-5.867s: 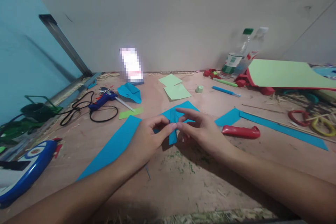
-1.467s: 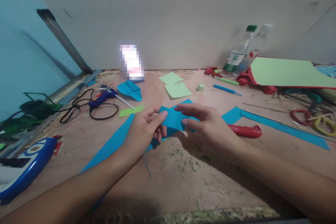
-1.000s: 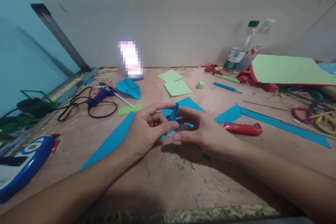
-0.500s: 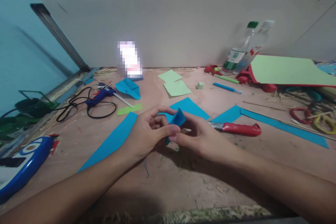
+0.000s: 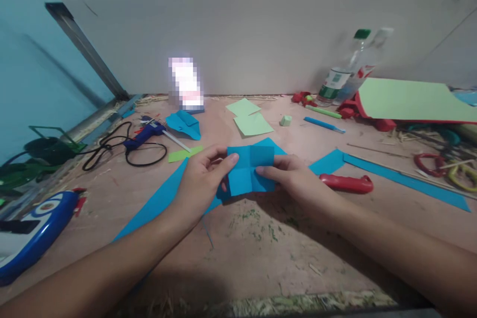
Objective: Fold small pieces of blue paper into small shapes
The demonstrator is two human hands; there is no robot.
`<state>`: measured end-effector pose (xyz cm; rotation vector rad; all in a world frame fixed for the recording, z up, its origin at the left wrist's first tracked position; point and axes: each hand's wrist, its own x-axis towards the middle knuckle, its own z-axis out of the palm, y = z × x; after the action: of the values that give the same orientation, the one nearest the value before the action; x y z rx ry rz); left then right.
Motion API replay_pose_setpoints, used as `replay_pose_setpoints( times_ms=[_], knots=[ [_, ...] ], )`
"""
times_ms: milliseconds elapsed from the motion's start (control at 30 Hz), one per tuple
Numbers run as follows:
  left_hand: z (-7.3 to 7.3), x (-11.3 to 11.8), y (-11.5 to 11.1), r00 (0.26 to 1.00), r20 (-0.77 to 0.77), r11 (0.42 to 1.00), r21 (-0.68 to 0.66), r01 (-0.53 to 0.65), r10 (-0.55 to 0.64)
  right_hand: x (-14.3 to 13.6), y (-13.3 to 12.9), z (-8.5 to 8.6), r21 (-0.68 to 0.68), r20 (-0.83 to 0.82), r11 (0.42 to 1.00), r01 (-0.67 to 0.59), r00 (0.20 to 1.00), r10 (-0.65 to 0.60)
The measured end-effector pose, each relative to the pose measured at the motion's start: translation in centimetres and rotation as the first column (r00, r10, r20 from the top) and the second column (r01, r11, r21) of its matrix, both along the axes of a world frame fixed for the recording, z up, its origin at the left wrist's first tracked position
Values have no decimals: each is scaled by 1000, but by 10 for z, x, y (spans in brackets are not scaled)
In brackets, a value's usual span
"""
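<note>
Held up above the table is a small blue square of paper point(image 5: 244, 179), opened out, with creases crossing at its middle. My left hand point(image 5: 206, 174) pinches its left edge, thumb on the near face. At its right side my right hand point(image 5: 288, 174) grips it the same way, thumb on the front and fingers behind. Behind the square lies a larger blue paper sheet point(image 5: 269, 143), partly covered. A long blue paper piece point(image 5: 156, 211) runs beneath my left forearm. Close to my right wrist rests a red-handled tool point(image 5: 346, 183), its other end hidden by the hand.
A blue glue gun point(image 5: 145, 135) with a black cord, a folded blue paper point(image 5: 183, 124) and a bright blurred screen point(image 5: 186, 82) stand at back left. Pale green squares point(image 5: 253, 124) lie mid-table. Bottles point(image 5: 335, 82), scissors point(image 5: 428, 165) and a blue strip point(image 5: 406, 181) are rightward.
The blue paper, folded between my fingers before, is now spread out flat facing me. My hands have moved apart, one to each side of it.
</note>
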<state>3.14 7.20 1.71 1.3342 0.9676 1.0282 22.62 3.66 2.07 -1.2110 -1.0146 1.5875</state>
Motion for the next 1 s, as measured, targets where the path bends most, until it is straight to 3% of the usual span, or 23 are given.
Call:
replay_pose_setpoints(
  times_ms=[233,1000],
  knots=[
    [-1,2,-1,993,-15,989,-89,119,-121,3,0,-1,8,3,998,56,998,-56],
    [-2,3,-1,989,-3,987,-67,145,-145,4,1,-1,-43,-14,996,84,996,-85]
  ],
)
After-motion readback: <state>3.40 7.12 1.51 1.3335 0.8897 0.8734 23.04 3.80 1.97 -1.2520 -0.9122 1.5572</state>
